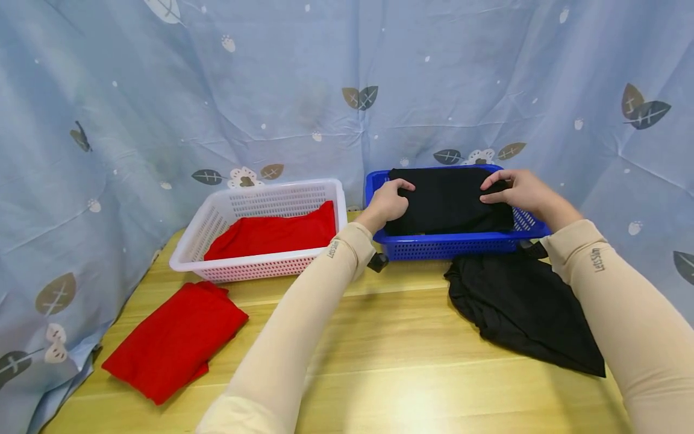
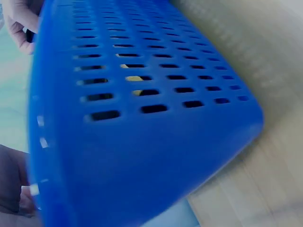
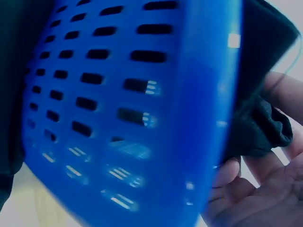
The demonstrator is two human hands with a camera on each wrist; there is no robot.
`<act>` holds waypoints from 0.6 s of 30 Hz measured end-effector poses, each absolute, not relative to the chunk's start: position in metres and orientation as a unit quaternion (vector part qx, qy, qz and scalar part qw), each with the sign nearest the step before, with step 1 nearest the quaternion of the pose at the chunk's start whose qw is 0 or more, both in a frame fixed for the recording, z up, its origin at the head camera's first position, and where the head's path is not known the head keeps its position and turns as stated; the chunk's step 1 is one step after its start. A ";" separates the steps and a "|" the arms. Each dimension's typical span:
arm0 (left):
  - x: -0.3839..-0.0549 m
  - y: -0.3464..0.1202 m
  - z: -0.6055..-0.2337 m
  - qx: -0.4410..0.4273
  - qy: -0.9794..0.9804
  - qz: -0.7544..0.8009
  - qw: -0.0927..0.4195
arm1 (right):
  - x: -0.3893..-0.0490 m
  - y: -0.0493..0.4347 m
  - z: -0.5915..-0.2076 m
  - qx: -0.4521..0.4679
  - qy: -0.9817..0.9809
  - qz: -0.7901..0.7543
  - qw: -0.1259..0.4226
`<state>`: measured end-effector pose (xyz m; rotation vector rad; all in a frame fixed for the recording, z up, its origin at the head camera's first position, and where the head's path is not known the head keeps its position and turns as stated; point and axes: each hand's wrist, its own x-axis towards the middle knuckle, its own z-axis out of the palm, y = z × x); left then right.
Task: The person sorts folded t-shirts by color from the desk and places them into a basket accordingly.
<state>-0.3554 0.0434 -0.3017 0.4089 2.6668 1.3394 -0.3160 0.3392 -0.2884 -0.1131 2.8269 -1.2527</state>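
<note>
A folded black garment (image 1: 444, 202) lies in the blue basket (image 1: 450, 239), its back edge reaching the far rim. At its left side my left hand (image 1: 387, 202) holds the edge, index finger and thumb on the fabric; the other fingers are mostly hidden. My right hand (image 1: 517, 191) pinches the right side between thumb and fingers. In the right wrist view, a bunched dark fold (image 3: 258, 130) sits within that hand's fingers, just past the basket rim. Another black garment (image 1: 520, 307) lies loosely folded on the table in front of the basket, below my right forearm.
To the left stands a white basket (image 1: 260, 259) with a red garment (image 1: 271, 234) inside. A second, folded red garment (image 1: 176, 340) lies before it on the wooden table (image 1: 390, 361). A blue patterned curtain (image 1: 303, 114) hangs close behind both baskets.
</note>
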 end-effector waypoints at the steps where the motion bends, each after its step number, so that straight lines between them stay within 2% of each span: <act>1: -0.355 0.044 -0.304 0.137 0.887 0.437 0.061 | -0.316 0.339 -0.290 -0.035 0.914 -0.403 0.027; 18: -0.343 0.049 -0.312 0.168 0.920 0.345 0.083 | -0.317 0.340 -0.307 -0.040 0.935 -0.343 0.085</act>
